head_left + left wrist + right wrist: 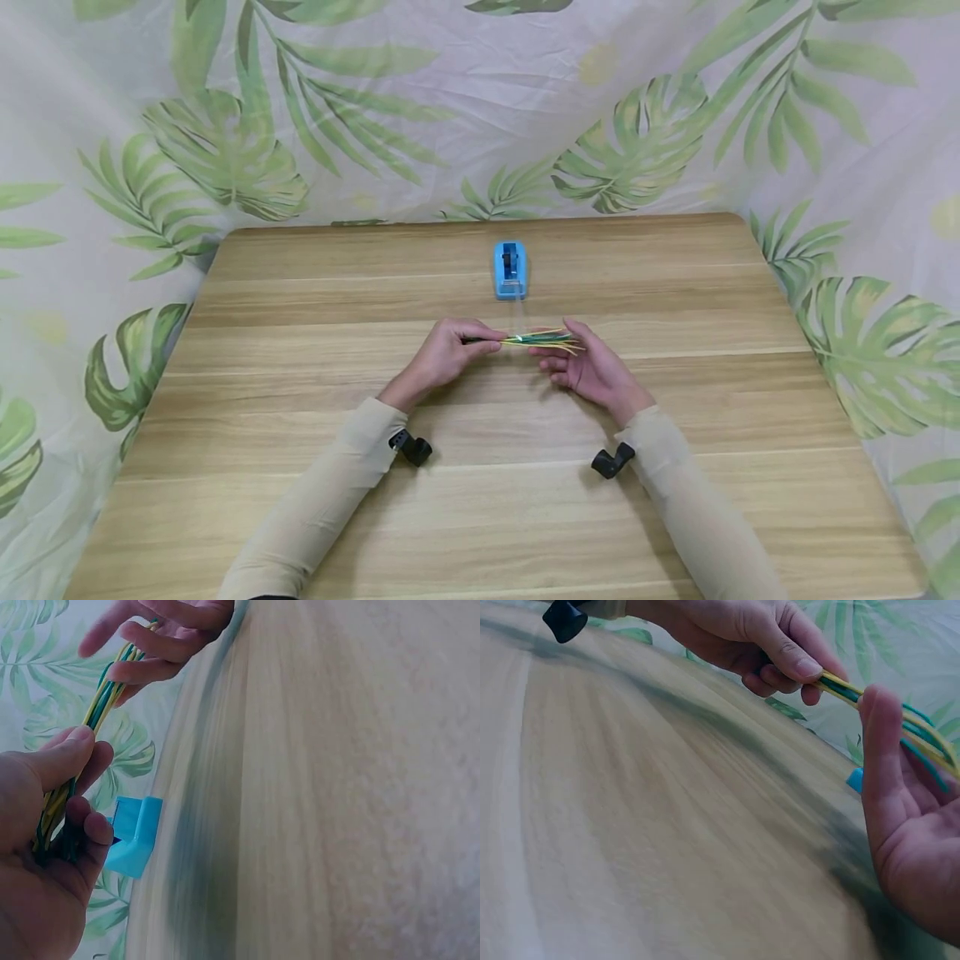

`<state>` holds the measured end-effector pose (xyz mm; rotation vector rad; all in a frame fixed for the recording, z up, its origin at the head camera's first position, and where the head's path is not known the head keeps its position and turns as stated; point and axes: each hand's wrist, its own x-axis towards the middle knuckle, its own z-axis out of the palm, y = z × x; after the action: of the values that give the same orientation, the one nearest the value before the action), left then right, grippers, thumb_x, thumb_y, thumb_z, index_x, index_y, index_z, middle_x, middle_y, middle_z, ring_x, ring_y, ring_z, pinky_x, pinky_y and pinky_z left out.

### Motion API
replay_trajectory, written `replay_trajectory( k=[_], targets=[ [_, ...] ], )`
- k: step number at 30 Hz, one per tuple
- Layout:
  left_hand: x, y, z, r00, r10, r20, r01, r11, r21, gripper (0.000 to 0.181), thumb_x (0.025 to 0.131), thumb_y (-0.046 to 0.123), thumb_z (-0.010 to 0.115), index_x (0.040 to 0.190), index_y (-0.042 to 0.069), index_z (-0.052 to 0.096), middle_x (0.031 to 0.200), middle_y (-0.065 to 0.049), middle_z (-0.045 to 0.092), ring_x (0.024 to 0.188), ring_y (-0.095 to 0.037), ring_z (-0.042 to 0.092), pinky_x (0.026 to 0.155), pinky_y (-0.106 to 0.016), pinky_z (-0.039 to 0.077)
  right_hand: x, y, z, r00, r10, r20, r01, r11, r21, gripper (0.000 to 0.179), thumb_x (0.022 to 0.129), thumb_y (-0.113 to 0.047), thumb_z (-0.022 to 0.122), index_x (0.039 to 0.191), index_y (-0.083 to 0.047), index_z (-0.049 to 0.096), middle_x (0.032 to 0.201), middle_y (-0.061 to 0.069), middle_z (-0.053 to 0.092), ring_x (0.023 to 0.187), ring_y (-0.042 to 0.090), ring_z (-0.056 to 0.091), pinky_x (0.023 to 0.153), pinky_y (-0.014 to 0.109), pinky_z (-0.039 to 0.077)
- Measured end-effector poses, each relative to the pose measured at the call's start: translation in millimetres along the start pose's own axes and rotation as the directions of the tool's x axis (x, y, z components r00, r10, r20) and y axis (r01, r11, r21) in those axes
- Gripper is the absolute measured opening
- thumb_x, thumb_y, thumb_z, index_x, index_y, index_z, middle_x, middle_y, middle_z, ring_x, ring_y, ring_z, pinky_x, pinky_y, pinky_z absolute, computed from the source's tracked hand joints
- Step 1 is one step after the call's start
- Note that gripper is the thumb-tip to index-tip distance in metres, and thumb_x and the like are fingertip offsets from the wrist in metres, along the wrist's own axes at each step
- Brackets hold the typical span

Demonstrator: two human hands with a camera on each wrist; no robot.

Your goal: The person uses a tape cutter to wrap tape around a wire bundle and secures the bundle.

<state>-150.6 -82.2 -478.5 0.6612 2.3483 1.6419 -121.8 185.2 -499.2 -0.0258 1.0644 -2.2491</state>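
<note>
My left hand (448,348) pinches a bundle of thin yellow and green wires (546,339) between thumb and fingers, its near ends running back into the palm. Beyond the pinch, the strands spread to the right. A clear strip of tape (519,313) stretches from the blue tape dispenser (501,287) down to the bundle. My right hand (596,371) is beside the spread ends, thumb and fingers apart and loosely bent. In the right wrist view, the wires (841,688) pass behind one of its raised digits.
The dispenser stands on the wooden table (360,508), beyond both hands toward the back edge. A leaf-patterned cloth (510,108) hangs behind the table and along its sides. Each sleeve carries a small black wrist camera (414,450).
</note>
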Motion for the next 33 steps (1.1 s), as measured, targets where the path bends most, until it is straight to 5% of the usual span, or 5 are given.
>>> replay_trajectory(
  k=[11,19,33],
  targets=[
    [1.9,-2.0,-2.3,0.997,0.071,0.040,-0.074,0.995,0.061,0.019,0.088,0.002,0.076,0.104,0.012,0.081,0.096,0.001,0.075,0.086,-0.015,0.067,0.070,-0.029,0.057,9.4,-18,5,0.978,0.115,-0.176,-0.138,0.982,-0.127,0.063,0.106,-0.052,0.042,0.133,0.003,0.055,0.099,0.018,0.073,0.067,0.015,0.067,0.059,0.025,0.056],
    [0.5,-5.2,-5.4,0.986,0.160,0.055,-0.166,0.978,0.129,0.021,0.087,0.000,0.076,0.106,0.010,0.080,0.098,-0.001,0.075,0.090,-0.014,0.068,0.074,-0.029,0.058,13.2,-20,5,0.956,0.142,-0.255,-0.205,0.949,-0.241,0.044,0.105,-0.046,0.050,0.106,-0.003,0.060,0.070,0.007,0.067,0.047,0.009,0.053,0.042,0.020,0.044],
    [-2.2,-10.3,-5.4,0.974,0.222,0.048,-0.227,0.957,0.183,0.023,0.087,-0.001,0.077,0.106,0.011,0.080,0.099,-0.002,0.075,0.090,-0.014,0.068,0.075,-0.028,0.058,10.2,-17,9,0.959,0.086,-0.269,-0.157,0.954,-0.256,0.018,0.104,-0.010,0.056,0.101,-0.003,0.072,0.072,0.004,0.064,0.056,0.008,0.056,0.051,0.019,0.049]
  ],
)
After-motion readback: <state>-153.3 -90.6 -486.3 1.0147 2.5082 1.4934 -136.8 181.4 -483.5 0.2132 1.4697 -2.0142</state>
